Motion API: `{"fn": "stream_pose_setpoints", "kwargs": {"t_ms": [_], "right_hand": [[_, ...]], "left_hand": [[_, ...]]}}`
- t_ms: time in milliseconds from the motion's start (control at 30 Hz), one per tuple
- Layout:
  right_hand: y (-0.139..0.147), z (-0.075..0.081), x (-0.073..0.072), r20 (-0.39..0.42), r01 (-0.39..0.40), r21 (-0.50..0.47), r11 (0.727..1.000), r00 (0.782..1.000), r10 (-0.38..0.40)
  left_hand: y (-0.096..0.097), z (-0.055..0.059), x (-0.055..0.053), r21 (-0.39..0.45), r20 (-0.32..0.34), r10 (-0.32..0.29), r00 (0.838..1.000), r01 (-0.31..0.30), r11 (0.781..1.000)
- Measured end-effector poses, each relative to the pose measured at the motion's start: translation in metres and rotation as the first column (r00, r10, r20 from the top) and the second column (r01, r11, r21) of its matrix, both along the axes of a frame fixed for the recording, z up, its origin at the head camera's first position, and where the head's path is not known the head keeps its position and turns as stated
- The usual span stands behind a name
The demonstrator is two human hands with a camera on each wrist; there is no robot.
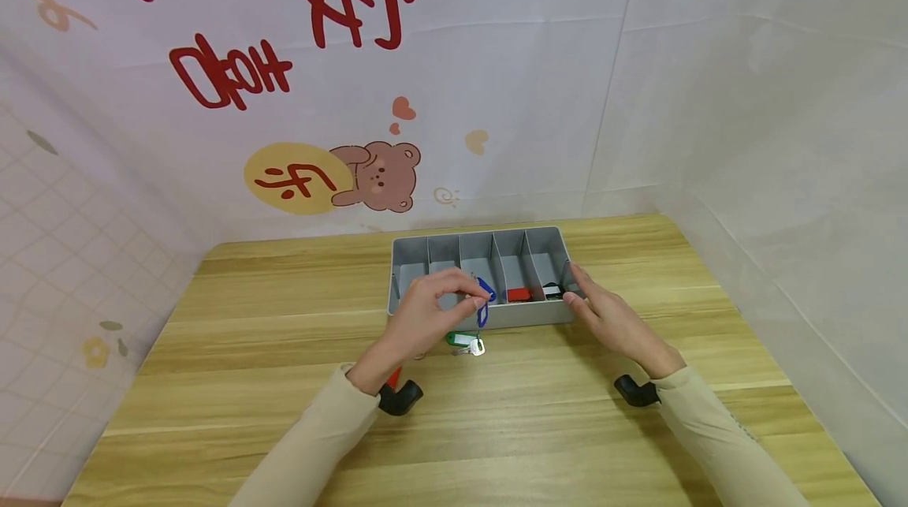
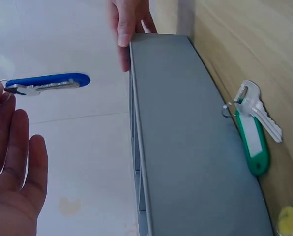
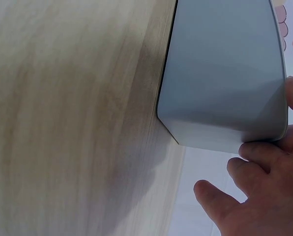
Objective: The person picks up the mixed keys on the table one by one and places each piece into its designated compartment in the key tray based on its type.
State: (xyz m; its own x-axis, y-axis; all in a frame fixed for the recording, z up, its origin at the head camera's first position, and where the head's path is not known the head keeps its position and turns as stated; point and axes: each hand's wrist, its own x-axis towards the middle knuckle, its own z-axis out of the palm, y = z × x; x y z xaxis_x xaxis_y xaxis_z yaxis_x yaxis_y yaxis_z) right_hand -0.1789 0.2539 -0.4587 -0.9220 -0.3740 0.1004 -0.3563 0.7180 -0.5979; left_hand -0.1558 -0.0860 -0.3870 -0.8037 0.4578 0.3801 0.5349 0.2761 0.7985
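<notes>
My left hand [image 1: 433, 306] pinches the ring of a key with a blue tag [image 2: 50, 79], which hangs from the fingertips in front of a grey divided tray [image 1: 461, 319]. Behind those fingertips another blue tag [image 1: 486, 288] shows at the middle compartment. My right hand [image 1: 613, 322] grips the tray's right front corner, thumb at the rim and fingers along the end wall. Inside the tray, a red tag [image 1: 519, 295] lies in the fourth compartment and a black-and-white tag [image 1: 552, 291] in the rightmost one.
A key with a green tag [image 2: 253, 142] lies on the wooden table [image 1: 511, 420] just before the tray's front wall. Beside it is a yellow tag [image 2: 289, 221], cut by the view's edge. Something red [image 1: 394, 378] peeks out by my left wrist. A printed white cloth [image 1: 496, 97] stands behind.
</notes>
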Motion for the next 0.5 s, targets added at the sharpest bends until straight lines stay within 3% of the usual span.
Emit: {"fn": "stream_pose_setpoints", "kwargs": {"t_ms": [267, 500], "right_hand": [[-0.001, 0.002, 0.0, 0.005, -0.002, -0.003, 1.0, 1.0, 0.002], [-0.001, 0.002, 0.0, 0.007, -0.004, -0.001, 1.0, 1.0, 0.004]], "left_hand": [[0.011, 0.002, -0.012, 0.06, -0.063, 0.046, 0.997, -0.042, 0.997], [0.018, -0.005, -0.023, 0.064, -0.054, 0.113, 0.992, -0.109, 0.992]]}}
